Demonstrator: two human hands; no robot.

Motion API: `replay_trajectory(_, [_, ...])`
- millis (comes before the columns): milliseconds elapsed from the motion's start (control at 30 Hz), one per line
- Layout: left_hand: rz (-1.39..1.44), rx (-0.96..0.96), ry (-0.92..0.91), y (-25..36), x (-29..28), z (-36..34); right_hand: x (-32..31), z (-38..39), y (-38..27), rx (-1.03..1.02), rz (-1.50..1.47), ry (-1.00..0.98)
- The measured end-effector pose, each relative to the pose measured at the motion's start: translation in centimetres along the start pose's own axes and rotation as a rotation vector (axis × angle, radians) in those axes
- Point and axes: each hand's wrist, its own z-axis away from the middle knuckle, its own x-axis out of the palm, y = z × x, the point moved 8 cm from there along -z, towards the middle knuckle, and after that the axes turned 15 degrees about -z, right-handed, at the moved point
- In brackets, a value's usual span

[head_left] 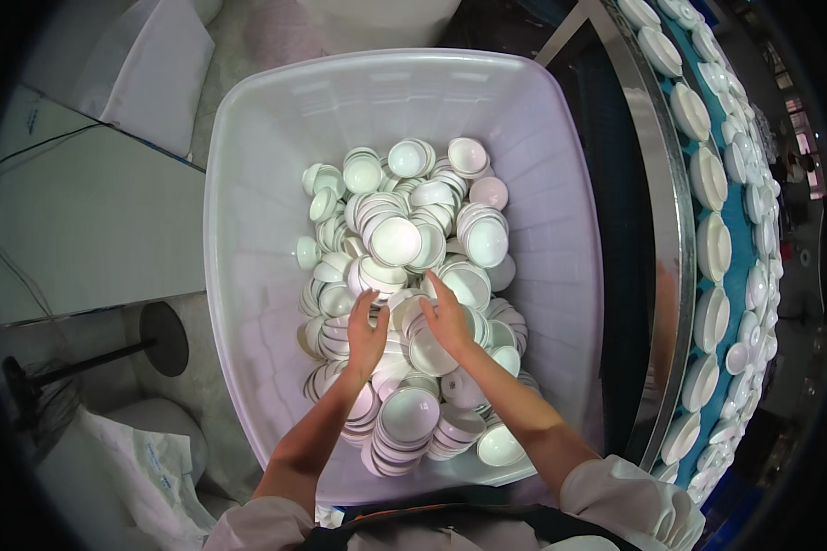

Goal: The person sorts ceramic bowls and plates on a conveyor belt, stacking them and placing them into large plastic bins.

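A large pale plastic tub (243, 266) holds several piles of white ceramic bowls and dishes (395, 241), some nested, some tipped on their sides. My left hand (368, 331) reaches into the middle of the pile with fingers apart, at the lower edge of a small stack of bowls (381, 274). My right hand (446, 321) is a short way to its right, open, its fingers over the bowls beside a round white dish (464, 285). Some of the fingertips are hard to make out against the dishes.
A steel-railed conveyor (671, 230) with a blue belt and rows of white dishes (712, 248) runs along the right. At left stand a pale board-like surface (92, 220), a white sack (156, 73), a dark round-based stand (164, 338) and crumpled white sheeting (152, 468).
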Motion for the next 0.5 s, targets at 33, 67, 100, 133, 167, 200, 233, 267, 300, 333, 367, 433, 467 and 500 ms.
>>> replay_trajectory(33, [0.056, 0.03, -0.036, 1.8, -1.1, 2.9, -1.4, 2.5, -1.6, 0.035, -0.026, -0.017])
replay_trajectory(67, [0.021, 0.04, -0.05, 2.8, -2.1, 6.3, -2.4, 5.6, -3.0, 0.035, -0.033, -0.019])
replay_trajectory(100, [0.005, 0.065, -0.08, 4.1, -3.0, 9.2, -3.1, 8.5, -4.4, 0.044, -0.043, -0.027])
replay_trajectory(133, [0.015, 0.1, -0.136, 5.1, -3.3, 12.0, -3.8, 11.3, -6.0, 0.072, -0.033, -0.037])
replay_trajectory(167, [-0.003, 0.176, -0.201, 6.5, -3.6, 14.7, -4.2, 14.4, -7.3, 0.14, -0.04, -0.072])
replay_trajectory(200, [-0.001, 0.19, -0.276, 7.6, -3.6, 17.1, -4.1, 17.2, -7.5, 0.175, -0.119, -0.086])
replay_trajectory(233, [0.039, 0.231, -0.399, 8.8, -3.1, 19.3, -4.5, 20.3, -8.1, 0.282, -0.192, -0.094])
replay_trajectory(267, [0.074, 0.263, -0.519, 9.8, -2.9, 21.7, -4.3, 23.7, -8.5, 0.387, -0.272, -0.11])
replay_trajectory(300, [0.07, 0.253, -0.691, 10.5, -2.3, 24.0, -4.3, 27.0, -8.2, 0.354, -0.287, -0.076])
replay_trajectory(333, [0.113, 0.428, -0.69, 12.0, -2.5, 25.4, -4.8, 29.2, -9.1, 0.354, -0.294, -0.076])
replay_trajectory(367, [0.082, 0.476, -0.803, 12.2, -1.7, 26.7, -5.2, 31.5, -9.2, 0.426, -0.278, -0.063])
replay_trajectory(433, [-0.047, 0.577, -0.984, 12.6, -0.2, 29.9, -5.8, 37.6, -7.4, 0.51, -0.271, 0.029])
replay_trajectory(467, [-0.143, 0.635, -1.037, 12.6, 0.4, 30.8, -6.3, 40.0, -7.4, 0.534, -0.14, 0.045])
replay_trajectory(500, [-0.259, 0.718, -1.064, 12.6, 1.0, 31.8, -6.6, 42.4, -7.0, 0.577, -0.107, 0.072])
